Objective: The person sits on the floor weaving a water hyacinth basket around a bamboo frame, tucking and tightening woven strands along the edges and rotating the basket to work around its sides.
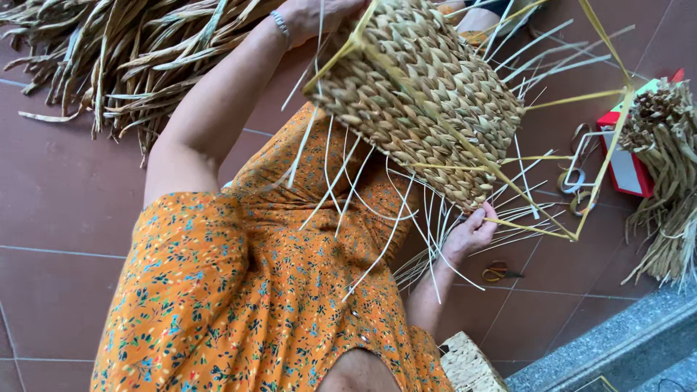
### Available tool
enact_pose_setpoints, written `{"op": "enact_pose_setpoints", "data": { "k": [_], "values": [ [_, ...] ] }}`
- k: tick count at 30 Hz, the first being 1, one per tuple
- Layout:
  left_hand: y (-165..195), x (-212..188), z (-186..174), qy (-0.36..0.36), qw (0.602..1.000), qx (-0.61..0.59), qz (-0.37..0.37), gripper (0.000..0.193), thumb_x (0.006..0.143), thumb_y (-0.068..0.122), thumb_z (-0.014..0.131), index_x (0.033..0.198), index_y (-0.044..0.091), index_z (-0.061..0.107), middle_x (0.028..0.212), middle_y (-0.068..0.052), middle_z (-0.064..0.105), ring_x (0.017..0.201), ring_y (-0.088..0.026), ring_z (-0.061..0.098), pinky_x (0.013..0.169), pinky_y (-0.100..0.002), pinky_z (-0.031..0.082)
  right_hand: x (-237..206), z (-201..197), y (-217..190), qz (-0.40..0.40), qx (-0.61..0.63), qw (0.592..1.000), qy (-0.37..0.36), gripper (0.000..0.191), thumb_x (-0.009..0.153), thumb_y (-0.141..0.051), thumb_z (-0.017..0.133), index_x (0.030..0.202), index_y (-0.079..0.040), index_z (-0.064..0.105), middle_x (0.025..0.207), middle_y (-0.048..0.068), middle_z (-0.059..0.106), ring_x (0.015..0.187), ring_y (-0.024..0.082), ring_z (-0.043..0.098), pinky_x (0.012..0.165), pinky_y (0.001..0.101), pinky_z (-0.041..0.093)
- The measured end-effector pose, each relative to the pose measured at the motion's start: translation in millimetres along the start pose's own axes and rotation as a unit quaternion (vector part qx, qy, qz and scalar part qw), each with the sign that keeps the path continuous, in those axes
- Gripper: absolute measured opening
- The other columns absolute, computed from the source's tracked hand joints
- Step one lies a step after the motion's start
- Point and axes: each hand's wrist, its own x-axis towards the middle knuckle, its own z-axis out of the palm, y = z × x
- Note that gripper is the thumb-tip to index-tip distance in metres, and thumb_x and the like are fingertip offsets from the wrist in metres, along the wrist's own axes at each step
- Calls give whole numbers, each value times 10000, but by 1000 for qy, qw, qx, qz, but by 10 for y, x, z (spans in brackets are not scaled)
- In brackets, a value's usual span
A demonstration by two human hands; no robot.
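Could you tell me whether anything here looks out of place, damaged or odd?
Nothing looks damaged. The half-woven basket is held tilted between the left hand and right hand, with loose pale strands sticking out unwoven. Scissors and tape rolls lie loose on the floor.

The left hand [319,14] is cut off by the top edge.

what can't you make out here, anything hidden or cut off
- Left hand, head view: cut off by the top edge; its grip is not visible.
- Right hand, head view: fingertips tucked under the half-woven tan straw basket, so the grip is unclear.
- Small orange-handled scissors on the brown floor tiles: too small to tell whether they are open.
- Red and white box: partly covered by the bundle of dried straw.
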Motion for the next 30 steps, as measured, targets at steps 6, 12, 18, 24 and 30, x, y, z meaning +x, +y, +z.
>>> {"op": "enact_pose_setpoints", "data": {
  "k": [6,12,18,24,30],
  "values": [
    [-76,-409,40,-10,973,-231,-16,299,1104,252,635,1279,10,630,1084,28,657,998,-55,615,886,-274,562,38,27,64,11,-7,1000,-11,212,1082,-80,544,1225,39,646,1094,113,694,947,170,636,846,305,522],
    [-110,-539,129,37,967,-231,101,375,1161,298,579,1399,9,591,1243,1,687,1155,-83,630,1032,-279,532,37,46,152,-1,-14,1000,-13,210,1073,-80,553,1221,38,644,1086,119,695,948,194,641,866,334,531],
    [-111,-555,221,52,903,-426,-3,293,1150,339,633,1086,61,700,945,44,652,900,-38,558,836,-218,458,-1,-4,194,-27,-53,998,-10,224,1060,-90,571,1225,45,641,1076,125,710,937,214,673,834,340,540],
    [-146,-389,185,47,887,-458,28,319,1108,327,642,882,103,660,777,34,577,692,-70,466,646,-244,358,114,55,162,-41,-53,998,0,202,1090,-80,538,1213,48,633,1087,147,681,953,235,636,856,359,526],
    [-323,-338,355,107,901,-420,5,453,1116,339,609,724,136,507,644,14,516,583,-102,471,559,-279,385,146,173,184,-31,-25,999,14,209,1099,-84,511,1233,43,608,1133,145,662,968,222,649,841,345,545]
  ]
}}
